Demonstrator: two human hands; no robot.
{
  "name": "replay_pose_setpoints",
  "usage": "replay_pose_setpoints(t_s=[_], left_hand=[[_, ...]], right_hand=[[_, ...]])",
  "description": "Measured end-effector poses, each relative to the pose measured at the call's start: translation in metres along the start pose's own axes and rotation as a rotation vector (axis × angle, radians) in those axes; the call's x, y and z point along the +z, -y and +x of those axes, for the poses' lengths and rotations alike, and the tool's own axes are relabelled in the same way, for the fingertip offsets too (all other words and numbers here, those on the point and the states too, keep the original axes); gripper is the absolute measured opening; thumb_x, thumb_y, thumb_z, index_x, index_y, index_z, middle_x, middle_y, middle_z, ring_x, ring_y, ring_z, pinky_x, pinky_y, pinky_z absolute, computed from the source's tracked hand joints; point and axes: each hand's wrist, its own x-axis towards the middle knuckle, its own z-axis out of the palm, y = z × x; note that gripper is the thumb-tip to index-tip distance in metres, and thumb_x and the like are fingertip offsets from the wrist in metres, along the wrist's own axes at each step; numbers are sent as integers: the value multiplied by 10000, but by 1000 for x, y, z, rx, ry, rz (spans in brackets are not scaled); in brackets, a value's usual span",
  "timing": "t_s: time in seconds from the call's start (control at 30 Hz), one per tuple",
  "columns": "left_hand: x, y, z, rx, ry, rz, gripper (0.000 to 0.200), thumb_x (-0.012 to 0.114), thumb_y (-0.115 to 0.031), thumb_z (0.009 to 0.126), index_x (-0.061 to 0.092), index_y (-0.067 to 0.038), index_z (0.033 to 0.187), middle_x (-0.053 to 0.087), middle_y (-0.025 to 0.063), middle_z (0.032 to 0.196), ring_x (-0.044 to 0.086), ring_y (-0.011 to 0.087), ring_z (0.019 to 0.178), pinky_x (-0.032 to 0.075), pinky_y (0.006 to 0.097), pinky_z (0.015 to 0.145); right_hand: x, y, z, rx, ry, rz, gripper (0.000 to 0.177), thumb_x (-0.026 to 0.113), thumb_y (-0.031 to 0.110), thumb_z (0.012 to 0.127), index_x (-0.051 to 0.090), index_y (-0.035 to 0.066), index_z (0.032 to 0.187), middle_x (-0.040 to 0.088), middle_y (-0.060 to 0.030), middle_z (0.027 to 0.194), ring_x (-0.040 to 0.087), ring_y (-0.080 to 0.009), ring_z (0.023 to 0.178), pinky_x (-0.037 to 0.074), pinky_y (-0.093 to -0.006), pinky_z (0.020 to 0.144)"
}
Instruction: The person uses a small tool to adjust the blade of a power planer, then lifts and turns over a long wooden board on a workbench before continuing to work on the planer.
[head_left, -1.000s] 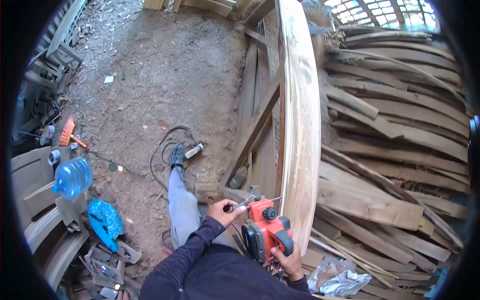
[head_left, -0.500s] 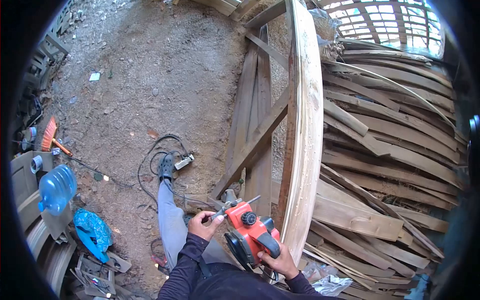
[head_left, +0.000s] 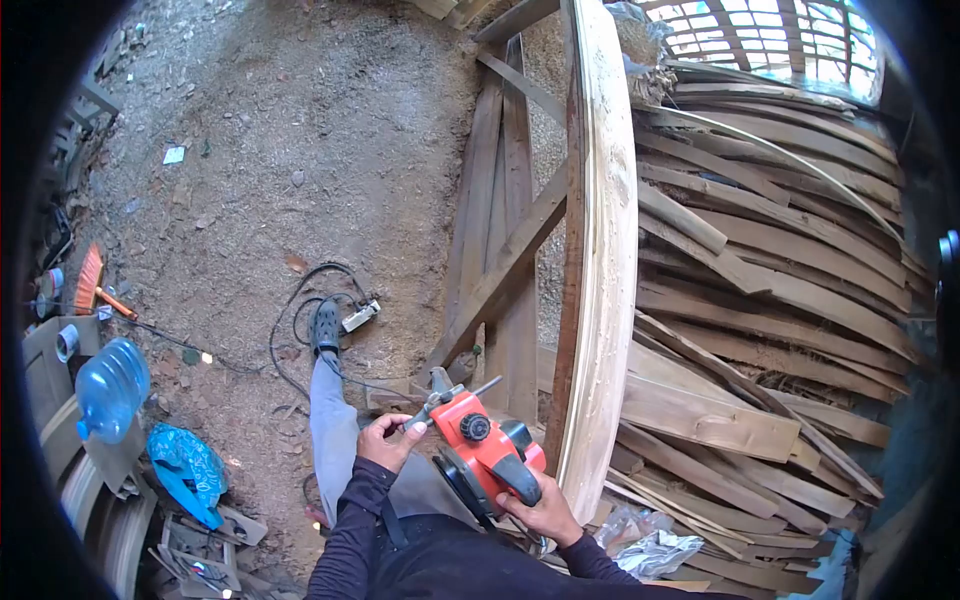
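Note:
A red and black electric planer (head_left: 478, 438) is held over my lap, just left of a long pale board (head_left: 608, 240). My right hand (head_left: 548, 512) is wrapped round its black rear handle (head_left: 518, 481). At the front, my left hand (head_left: 388, 443) is closed, thumb and fingers pinching the metal guide fence (head_left: 432, 408) that sticks out from the planer's side. The planer's sole is turned away and hidden. Shavings lie scattered along the board's upper face.
Stacked curved planks (head_left: 790, 270) fill the right side. A timber brace (head_left: 510, 260) slants up to the board. On the dusty ground are a power socket (head_left: 360, 316) with looped cable, a blue water bottle (head_left: 114, 388), a blue bag (head_left: 190, 475) and an orange broom (head_left: 90, 280).
The planer and both hands have shifted slightly left, a little farther from the board. The whole view has drifted a little too. Both hands keep their hold.

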Motion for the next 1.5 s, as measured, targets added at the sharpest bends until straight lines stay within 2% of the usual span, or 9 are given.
replay_pose_setpoints(t_s=[0.33, 0.53, 0.7, 1.03, 1.1, 1.2, 1.3, 1.33, 1.5], left_hand=[[-25, 52, -21, 40, 251, 150, 408, 688, -343, 851, 663, -21, 1099, 698, 73, 953, 641, 124, 877, 489, 278, 806], [-67, 104, -38, 165, 251, 611, 583, 702, -493, 785, 644, -21, 1123, 685, 150, 1028, 645, 256, 1012, 480, 348, 911], [-118, 174, -52, 291, 285, 1394, 967, 740, -635, 628, 432, -117, 1384, 337, 228, 1458, 354, 406, 1321, 319, 461, 1075], [-215, 311, -35, -447, 624, 2067, 1256, 856, -573, 444, 132, -459, 1463, -84, 152, 1560, 247, 541, 1312, 339, 552, 1043], [-306, 397, 5, 31, 471, 2162, 949, 800, -526, 567, 393, -307, 1395, 264, 190, 1486, 447, 431, 1206, 411, 522, 981], [-230, 333, 21, -585, 546, 2122, 834, 774, -567, 582, 526, -213, 1294, 475, 126, 1351, 514, 319, 1209, 468, 460, 951], [-232, 333, 24, -565, 464, 2085, 655, 715, -543, 655, 591, -209, 1204, 581, 133, 1240, 584, 276, 1132, 496, 423, 914], [-236, 336, 17, -573, 441, 2055, 630, 707, -537, 661, 603, -201, 1184, 597, 132, 1219, 594, 279, 1115, 500, 422, 907], [-235, 319, 3, -528, 446, 1947, 427, 541, -431, 807, 667, -133, 1085, 647, 165, 1131, 620, 295, 1078, 494, 414, 929]], right_hand=[[55, -83, -63, -115, -153, 134, 263, 697, 85, 818, 601, 5, 1050, 600, -8, 747, 567, -73, 628, 486, -250, 575], [151, -207, -137, 61, -286, 377, 359, 710, 173, 772, 622, 16, 1083, 653, -55, 861, 597, -109, 779, 497, -306, 721], [262, -299, -160, 272, -543, 686, 343, 717, 127, 737, 625, 39, 1056, 588, 14, 732, 558, -83, 653, 468, -269, 576], [426, -462, -29, 910, -788, 1330, 131, 683, 103, 785, 558, 82, 821, 560, 5, 658, 508, -100, 522, 420, -282, 449], [438, -493, 16, 758, -637, 1867, 90, 656, 201, 868, 587, 145, 852, 573, 36, 683, 524, -90, 550, 443, -231, 502], [510, -602, 107, 589, -672, 1823, 230, 627, 196, 885, 599, 131, 1104, 617, -2, 903, 556, -126, 700, 444, -324, 530], [450, -545, 148, 999, -987, 1425, 481, 711, 154, 810, 532, 17, 1234, 614, -98, 1124, 603, -217, 923, 490, -373, 768], [477, -565, 181, 973, -1363, 1116, 440, 679, 295, 839, 567, 49, 1186, 632, -55, 997, 590, -184, 721, 475, -370, 519], [489, -572, 238, 876, -1275, 1413, 525, 712, 270, 841, 491, 108, 1289, 636, -82, 1010, 605, -206, 722, 501, -377, 555]])
